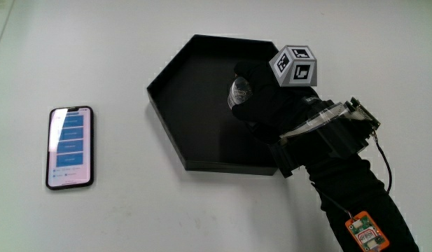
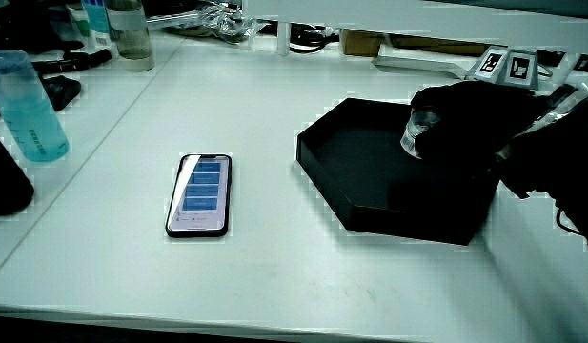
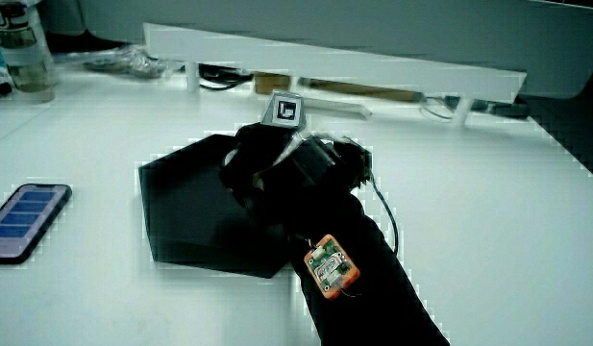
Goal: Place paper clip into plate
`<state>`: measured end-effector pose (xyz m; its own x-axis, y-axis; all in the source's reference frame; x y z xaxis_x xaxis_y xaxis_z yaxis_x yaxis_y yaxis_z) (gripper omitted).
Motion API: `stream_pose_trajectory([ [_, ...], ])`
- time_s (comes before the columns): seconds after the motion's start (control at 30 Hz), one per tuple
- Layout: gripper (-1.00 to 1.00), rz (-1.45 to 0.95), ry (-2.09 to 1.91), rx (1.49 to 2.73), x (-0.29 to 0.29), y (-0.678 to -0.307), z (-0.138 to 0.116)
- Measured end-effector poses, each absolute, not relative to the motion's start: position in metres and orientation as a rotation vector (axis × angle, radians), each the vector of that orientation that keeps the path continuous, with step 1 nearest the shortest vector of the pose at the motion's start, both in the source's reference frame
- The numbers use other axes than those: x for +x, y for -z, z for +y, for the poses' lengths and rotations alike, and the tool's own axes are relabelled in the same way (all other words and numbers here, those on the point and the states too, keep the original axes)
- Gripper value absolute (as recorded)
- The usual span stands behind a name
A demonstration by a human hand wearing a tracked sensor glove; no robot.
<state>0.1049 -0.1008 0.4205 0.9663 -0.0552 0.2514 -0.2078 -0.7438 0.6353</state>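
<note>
Low on the forearm [image 1: 356, 189], an orange tag [image 1: 363, 232] is fixed to the black sleeve. Above it the hand [image 1: 268, 98] is over the black six-sided plate [image 1: 191, 105], with its fingers [image 2: 451, 110] curled around a small shiny clear object [image 1: 238, 91]; I cannot tell if this is the paper clip. On the white table [image 1: 131, 210], beside the plate and apart from it, a phone [image 1: 69, 147] lies with its screen lit. In a side view, a blue bottle [image 2: 27, 100] stands near the table edge.

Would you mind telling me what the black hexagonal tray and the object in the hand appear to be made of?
The tray looks like matte black plastic, with thin, even walls and no shine. The object held in the hand looks clear and glossy, perhaps plastic or glass; I cannot tell which.
</note>
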Motion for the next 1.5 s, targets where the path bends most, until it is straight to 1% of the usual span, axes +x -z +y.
stream_pose_trajectory([
  [0.2,0.0,-0.176,-0.283,2.365,0.1,-0.433,-0.099],
  [0.4,0.0,-0.137,-0.257,2.373,0.104,-0.442,-0.096],
  [0.67,0.0,-0.103,-0.231,2.317,0.113,-0.459,-0.096],
  [0.83,0.0,-0.122,-0.168,2.319,0.108,-0.466,-0.09],
  [0.87,0.0,-0.126,-0.151,2.306,0.107,-0.468,-0.089],
  [0.9,0.0,-0.116,-0.141,2.268,0.109,-0.477,-0.09],
  [0.93,0.0,-0.077,-0.199,2.298,0.112,-0.475,-0.09],
  [1.03,0.0,-0.095,-0.171,2.277,0.11,-0.472,-0.091],
  [1.1,0.0,-0.092,-0.147,2.288,0.108,-0.472,-0.09],
  [1.13,0.0,-0.101,-0.163,2.267,0.107,-0.473,-0.089],
  [1.2,0.0,-0.082,-0.159,2.275,0.108,-0.473,-0.09],
  [1.3,-0.23,-0.087,-0.188,2.26,0.108,-0.471,-0.091],
  [1.43,-0.54,-0.085,-0.163,2.199,0.106,-0.482,-0.091],
  [1.5,-0.69,-0.107,-0.173,2.168,0.107,-0.481,-0.091],
])
